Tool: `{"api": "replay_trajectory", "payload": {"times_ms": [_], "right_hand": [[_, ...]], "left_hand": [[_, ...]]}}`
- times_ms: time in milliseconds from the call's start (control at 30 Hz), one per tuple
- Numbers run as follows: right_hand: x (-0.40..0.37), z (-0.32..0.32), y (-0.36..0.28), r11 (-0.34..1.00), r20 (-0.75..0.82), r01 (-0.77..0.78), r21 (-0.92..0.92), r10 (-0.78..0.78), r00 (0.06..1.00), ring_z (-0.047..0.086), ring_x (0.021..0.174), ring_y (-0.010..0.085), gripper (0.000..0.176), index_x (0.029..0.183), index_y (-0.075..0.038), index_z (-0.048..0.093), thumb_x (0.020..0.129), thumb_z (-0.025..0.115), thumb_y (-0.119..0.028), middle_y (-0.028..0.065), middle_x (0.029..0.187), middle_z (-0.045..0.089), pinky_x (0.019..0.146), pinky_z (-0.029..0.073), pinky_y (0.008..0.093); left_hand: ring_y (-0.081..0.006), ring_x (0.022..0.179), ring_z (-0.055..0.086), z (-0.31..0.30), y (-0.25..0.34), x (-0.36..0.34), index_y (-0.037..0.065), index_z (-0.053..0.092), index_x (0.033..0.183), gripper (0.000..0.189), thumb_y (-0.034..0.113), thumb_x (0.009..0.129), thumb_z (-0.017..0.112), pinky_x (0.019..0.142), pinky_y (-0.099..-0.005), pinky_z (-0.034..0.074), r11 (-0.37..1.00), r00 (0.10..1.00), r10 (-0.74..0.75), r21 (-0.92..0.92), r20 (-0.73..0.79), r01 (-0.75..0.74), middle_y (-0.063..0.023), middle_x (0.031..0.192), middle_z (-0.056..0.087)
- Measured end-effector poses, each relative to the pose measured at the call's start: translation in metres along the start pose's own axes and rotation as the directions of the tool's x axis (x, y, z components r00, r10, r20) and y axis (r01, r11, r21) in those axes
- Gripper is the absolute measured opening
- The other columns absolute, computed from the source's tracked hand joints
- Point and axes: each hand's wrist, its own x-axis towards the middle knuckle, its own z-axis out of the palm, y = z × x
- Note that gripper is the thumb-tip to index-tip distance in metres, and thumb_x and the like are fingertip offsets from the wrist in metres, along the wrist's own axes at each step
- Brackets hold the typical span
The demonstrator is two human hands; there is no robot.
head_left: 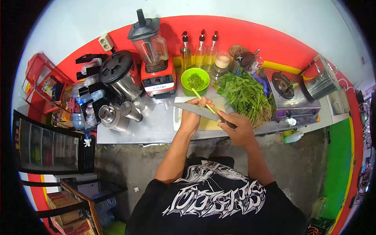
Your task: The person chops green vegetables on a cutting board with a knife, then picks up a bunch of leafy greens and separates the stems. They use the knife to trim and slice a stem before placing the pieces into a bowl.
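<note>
My left hand (192, 117) is closed around a slim light green stalk (197, 95), which tilts up and to the left above the cutting board (177, 119). In my right hand (238, 127) is a kitchen knife (196, 109), its broad blade pointing left across my left fingers and crossing the stalk. Just behind my hands stands a lime-green bowl (184, 80) with chopped greens (196, 81) inside. A big bunch of leafy greens (243, 92), roots toward me, lies to the right of the board. Part of the board is hidden by my hands.
Left of the bowl stands a red blender (158, 78), with metal cups (131, 111) and a steel shaker (112, 117) nearby. Pump bottles (200, 53) line the wall. A gas stove (290, 94) is at the right. The steel counter's front edge (149, 141) runs before me.
</note>
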Motion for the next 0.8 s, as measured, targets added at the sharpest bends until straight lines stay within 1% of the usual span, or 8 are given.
{"api": "replay_trajectory", "payload": {"times_ms": [67,133,233,400,467,500,667,800], "right_hand": [[0.001,-0.005,-0.005,1.000,0.001,0.009,0.029,-0.009,1.000,0.060,0.068,0.0269,0.044,0.130,-0.010,0.067,0.088,0.074,-0.019,0.0137,0.082,0.063,0.063,0.046,0.0354],[0.000,-0.006,-0.002,0.999,0.004,-0.006,0.048,0.005,1.000,0.060,0.068,0.0265,0.044,0.130,-0.010,0.067,0.088,0.074,-0.019,0.0135,0.082,0.063,0.063,0.046,0.0354],[0.000,-0.006,-0.003,0.997,0.016,-0.031,0.078,0.030,0.999,0.059,0.068,0.0259,0.044,0.130,-0.009,0.067,0.088,0.074,-0.019,0.0133,0.081,0.062,0.062,0.046,0.0353],[0.000,0.000,-0.001,0.999,0.001,0.006,0.045,-0.006,1.000,0.057,0.066,0.0252,0.044,0.130,-0.008,0.067,0.089,0.074,-0.020,0.0131,0.080,0.062,0.061,0.045,0.0349],[0.002,0.001,-0.001,0.998,0.004,0.027,0.052,-0.028,1.000,0.056,0.064,0.0241,0.044,0.130,-0.008,0.067,0.089,0.074,-0.020,0.0119,0.079,0.061,0.060,0.045,0.0346],[0.002,0.003,-0.001,0.998,0.008,0.028,0.054,-0.028,1.000,0.056,0.064,0.0241,0.044,0.130,-0.008,0.067,0.089,0.074,-0.020,0.0119,0.079,0.061,0.060,0.045,0.0346],[0.005,0.006,-0.002,0.997,0.011,-0.013,0.076,0.012,1.000,0.054,0.063,0.0221,0.044,0.131,-0.008,0.067,0.088,0.075,-0.018,0.0109,0.076,0.059,0.059,0.043,0.0337],[0.004,0.004,-0.005,0.996,0.033,-0.024,0.083,0.021,0.999,0.054,0.063,0.0208,0.044,0.131,-0.007,0.067,0.088,0.075,-0.018,0.0107,0.076,0.059,0.059,0.043,0.0333]], "left_hand": [[-0.0150,0.088,0.063,0.003,0.009,0.000,-0.001,0.067,0.103,0.028,0.026,0.104,0.058,0.079,-0.0287,0.051,0.998,0.998,-0.059,-0.027,-0.002,0.059,-0.0097,0.097,0.070],[-0.0144,0.088,0.062,0.006,0.009,0.002,-0.001,0.067,0.105,0.028,0.025,0.105,0.057,0.079,-0.0293,0.051,0.997,0.999,-0.036,-0.066,-0.008,0.035,-0.0088,0.098,0.069],[-0.0143,0.084,0.062,0.001,0.005,0.003,0.001,0.068,0.103,0.024,0.024,0.102,0.062,0.078,-0.0287,0.052,0.994,0.996,0.051,-0.090,-0.068,-0.057,-0.0092,0.097,0.070],[-0.0138,0.085,0.063,-0.005,0.003,0.002,0.000,0.068,0.101,0.025,0.025,0.099,0.067,0.080,-0.0281,0.051,0.996,0.997,0.030,-0.085,-0.076,-0.036,-0.0080,0.093,0.071],[-0.0163,0.083,0.064,-0.004,0.002,0.002,-0.001,0.067,0.101,0.021,0.020,0.100,0.064,0.077,-0.0297,0.053,0.999,0.998,0.005,-0.049,-0.064,-0.008,-0.0102,0.093,0.070],[-0.0164,0.085,0.064,-0.003,-0.002,0.001,-0.002,0.066,0.102,0.021,0.019,0.101,0.063,0.077,-0.0300,0.053,0.999,0.998,0.043,-0.027,-0.047,-0.044,-0.0107,0.093,0.069],[-0.0156,0.085,0.064,-0.002,-0.004,0.001,-0.001,0.065,0.106,0.022,0.020,0.102,0.061,0.078,-0.0290,0.052,1.000,0.999,-0.011,-0.026,-0.053,0.010,-0.0102,0.096,0.069],[-0.0135,0.082,0.062,0.000,0.004,0.000,0.000,0.066,0.108,0.022,0.020,0.100,0.063,0.076,-0.0264,0.052,0.990,0.994,-0.033,-0.142,-0.101,0.019,-0.0079,0.094,0.069]]}}
